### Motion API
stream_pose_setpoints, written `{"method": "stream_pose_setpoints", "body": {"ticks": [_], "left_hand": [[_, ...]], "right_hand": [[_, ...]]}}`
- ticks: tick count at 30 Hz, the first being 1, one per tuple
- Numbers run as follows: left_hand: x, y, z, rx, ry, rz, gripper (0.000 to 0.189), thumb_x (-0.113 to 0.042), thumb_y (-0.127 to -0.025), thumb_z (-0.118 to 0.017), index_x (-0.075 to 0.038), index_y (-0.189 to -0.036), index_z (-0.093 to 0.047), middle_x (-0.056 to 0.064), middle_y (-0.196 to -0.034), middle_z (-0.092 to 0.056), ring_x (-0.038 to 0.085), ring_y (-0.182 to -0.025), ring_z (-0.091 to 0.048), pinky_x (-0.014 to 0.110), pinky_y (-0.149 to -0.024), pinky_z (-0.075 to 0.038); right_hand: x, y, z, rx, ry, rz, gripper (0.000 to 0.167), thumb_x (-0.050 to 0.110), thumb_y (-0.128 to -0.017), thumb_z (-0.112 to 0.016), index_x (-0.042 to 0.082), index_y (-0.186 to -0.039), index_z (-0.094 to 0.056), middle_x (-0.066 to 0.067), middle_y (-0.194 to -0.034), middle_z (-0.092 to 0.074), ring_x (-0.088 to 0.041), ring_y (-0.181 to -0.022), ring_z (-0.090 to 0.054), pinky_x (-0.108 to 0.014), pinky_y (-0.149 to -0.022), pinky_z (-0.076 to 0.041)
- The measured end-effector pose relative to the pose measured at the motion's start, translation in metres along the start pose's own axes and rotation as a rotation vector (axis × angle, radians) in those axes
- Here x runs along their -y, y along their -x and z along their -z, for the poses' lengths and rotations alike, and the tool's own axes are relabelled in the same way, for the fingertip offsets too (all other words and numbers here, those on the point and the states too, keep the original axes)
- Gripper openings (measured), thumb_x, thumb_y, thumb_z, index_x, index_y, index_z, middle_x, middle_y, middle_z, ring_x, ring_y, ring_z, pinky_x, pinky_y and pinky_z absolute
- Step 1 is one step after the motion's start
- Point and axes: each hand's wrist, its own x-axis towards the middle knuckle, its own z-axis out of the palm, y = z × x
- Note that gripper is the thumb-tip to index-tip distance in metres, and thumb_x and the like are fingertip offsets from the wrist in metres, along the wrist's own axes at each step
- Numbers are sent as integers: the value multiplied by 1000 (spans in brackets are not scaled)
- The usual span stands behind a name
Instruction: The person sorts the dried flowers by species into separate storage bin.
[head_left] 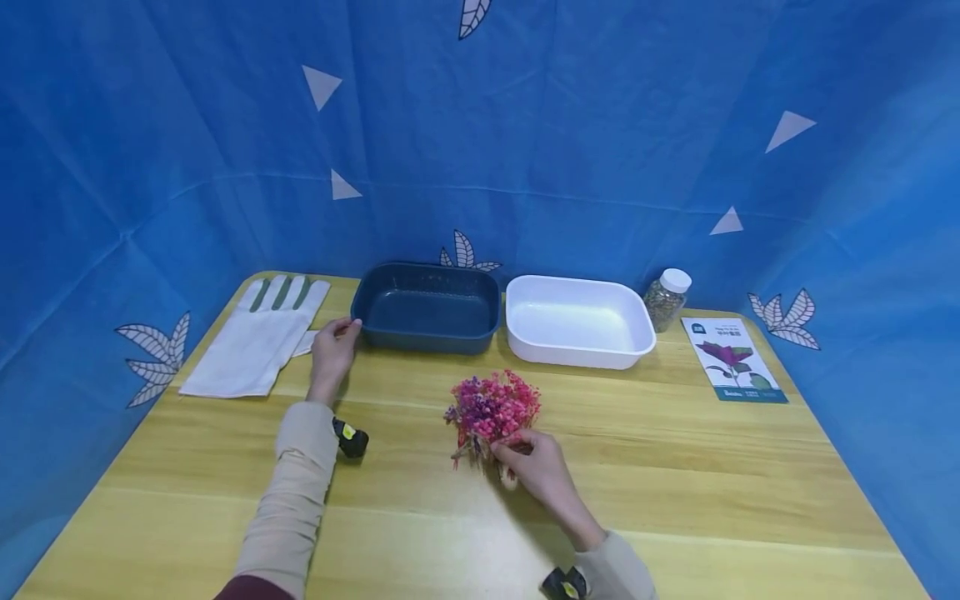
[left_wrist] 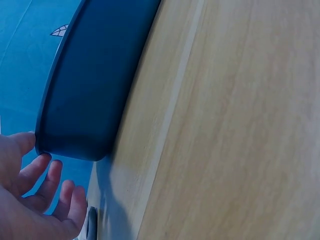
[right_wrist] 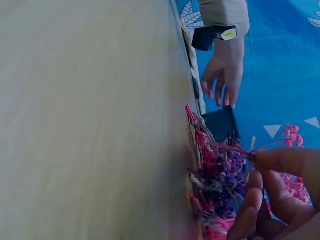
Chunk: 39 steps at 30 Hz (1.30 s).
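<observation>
A dark blue rectangular basin (head_left: pixel 427 342) stands at the back of the table. My left hand (head_left: pixel 334 354) touches its near left corner; in the left wrist view the thumb and index fingertip (left_wrist: pixel 44 157) meet at the rim, the other fingers loosely bent. Several small bunches of pink and purple dried flowers (head_left: pixel 498 404) lie in a pile at mid-table. At the pile's near side, my right hand (head_left: pixel 536 467) pinches thin flower stems (right_wrist: pixel 235 149) between thumb and index finger. Whether the pinched stems belong to one bunch or more, I cannot tell.
Right of the blue basin is a white basin (head_left: pixel 581 354). A jar with a white lid (head_left: pixel 666 300) and a plant-picture packet (head_left: pixel 733 358) stand and lie farther right. White gloves (head_left: pixel 258 342) with green finger stripes lie at the left. A blue curtain (head_left: pixel 525 125) hangs behind.
</observation>
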Motion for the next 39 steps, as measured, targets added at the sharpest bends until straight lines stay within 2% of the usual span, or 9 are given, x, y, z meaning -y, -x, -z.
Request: {"method": "stream_pose_setpoints", "body": {"ticks": [5,8,15,23,27,31,39], "left_hand": [[2,0,1,0,12,0,46,-28,-99,-49,5,-132,-50,23,-125,-54,33,-116,-50,41,-95,-41],[3,0,2,-8,22,4,46,-28,-99,-49,5,-131,-51,23,-124,-54,33,-114,-50,40,-93,-41],[3,0,4,-16,25,5,46,-28,-99,-49,5,-131,-51,23,-124,-54,32,-113,-51,39,-93,-41],[3,-2,2,-17,16,2,46,-28,-99,-49,5,-131,-51,23,-124,-55,32,-115,-50,40,-94,-40],[3,-2,1,-18,10,5,46,-29,-99,-49,4,-131,-51,22,-123,-55,32,-114,-50,40,-92,-41],[1,-2,1,-19,0,4,46,-30,-99,-49,3,-132,-52,21,-123,-55,32,-113,-51,39,-91,-41],[0,0,0,-13,5,3,47,-30,-99,-49,3,-131,-52,22,-123,-56,32,-112,-53,39,-91,-42]], "right_hand": [[4,3,-1,-27,-12,37,15,13,-83,-69,1,-77,-64,-5,-69,-61,-13,-61,-51,-22,-56,-45],[8,4,-2,-37,-13,61,14,13,-83,-70,0,-80,-64,-6,-73,-63,-14,-64,-55,-23,-58,-48],[17,3,0,-58,-93,66,14,10,-84,-69,-2,-88,-65,-8,-77,-66,-17,-58,-56,-28,-49,-50],[32,-10,8,-149,-84,122,11,6,-82,-70,-2,-90,-68,-12,-84,-69,-17,-73,-62,-23,-63,-52],[42,-23,16,-172,-74,155,14,7,-83,-70,-3,-93,-69,-15,-88,-70,-19,-75,-64,-24,-65,-52],[51,-44,24,-175,2,186,15,14,-85,-70,1,-93,-70,-11,-87,-71,-18,-77,-64,-26,-66,-51],[83,-87,31,-120,110,232,15,18,-89,-66,5,-95,-70,-11,-93,-72,-25,-87,-67,-35,-72,-53]]}}
